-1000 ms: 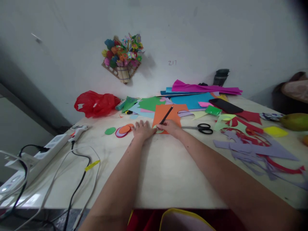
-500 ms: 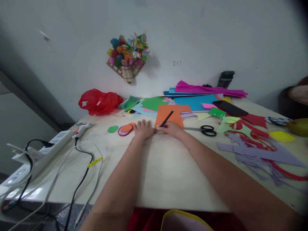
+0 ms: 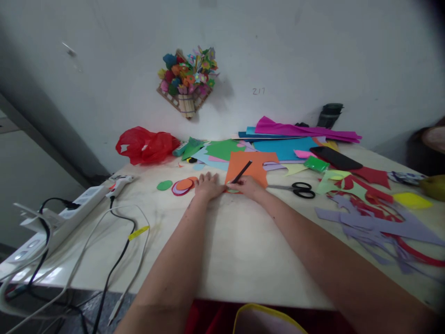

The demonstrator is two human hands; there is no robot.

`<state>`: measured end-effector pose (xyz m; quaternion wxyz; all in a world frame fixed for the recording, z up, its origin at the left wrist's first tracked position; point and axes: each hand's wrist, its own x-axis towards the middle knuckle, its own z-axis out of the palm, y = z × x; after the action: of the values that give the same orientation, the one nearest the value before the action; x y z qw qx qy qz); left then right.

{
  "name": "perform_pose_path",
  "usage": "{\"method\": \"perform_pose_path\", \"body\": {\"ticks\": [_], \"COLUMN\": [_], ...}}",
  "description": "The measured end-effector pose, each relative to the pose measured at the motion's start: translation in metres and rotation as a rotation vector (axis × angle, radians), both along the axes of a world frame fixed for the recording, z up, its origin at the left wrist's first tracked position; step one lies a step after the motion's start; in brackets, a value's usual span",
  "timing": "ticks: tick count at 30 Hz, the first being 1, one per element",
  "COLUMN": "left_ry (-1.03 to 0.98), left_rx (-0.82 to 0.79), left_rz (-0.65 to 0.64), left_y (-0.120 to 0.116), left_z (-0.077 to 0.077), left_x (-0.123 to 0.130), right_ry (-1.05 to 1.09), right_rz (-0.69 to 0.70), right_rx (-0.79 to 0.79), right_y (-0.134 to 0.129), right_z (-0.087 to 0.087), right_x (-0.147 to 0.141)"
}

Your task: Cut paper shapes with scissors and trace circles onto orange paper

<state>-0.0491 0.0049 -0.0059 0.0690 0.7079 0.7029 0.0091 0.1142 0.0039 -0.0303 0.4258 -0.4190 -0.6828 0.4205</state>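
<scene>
My right hand [image 3: 248,188] pinches a dark pen [image 3: 242,172], which leans up and to the right. Its tip end is low on the left part of an orange paper sheet [image 3: 251,161] with curved pieces cut out of its right edge. Under that hand shows a small greenish disc [image 3: 232,190] lying on the sheet. My left hand [image 3: 209,187] lies flat with spread fingers, its thumb reaching to the sheet's lower left edge. Just left of it are an orange paper circle [image 3: 184,184] in a small overlapping pile and a green paper circle [image 3: 164,185].
Black-handled scissors [image 3: 302,189] lie right of the sheet. Purple paper scraps [image 3: 373,222], a black phone [image 3: 335,158] and a green packet [image 3: 316,164] are further right. A red plastic bag [image 3: 146,146] sits back left. A power strip [image 3: 66,222] with cables lines the left edge.
The scene has shifted slightly to the right in view. Both hands keep nearly the same place on the table, and the pen stays in my right hand at almost the same tilt.
</scene>
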Motion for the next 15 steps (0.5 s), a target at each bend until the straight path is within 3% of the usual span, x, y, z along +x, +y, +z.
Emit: {"method": "perform_pose_path", "body": {"ticks": [15], "left_ry": [-0.004], "left_rx": [0.011], "left_rz": [0.037], "left_y": [0.0028], "left_z": [-0.003], "left_x": [-0.0007], "right_ry": [-0.035], "right_rz": [-0.035], "right_rx": [-0.005], "right_y": [-0.0014], "right_z": [0.0017], "right_x": [-0.0008]}}
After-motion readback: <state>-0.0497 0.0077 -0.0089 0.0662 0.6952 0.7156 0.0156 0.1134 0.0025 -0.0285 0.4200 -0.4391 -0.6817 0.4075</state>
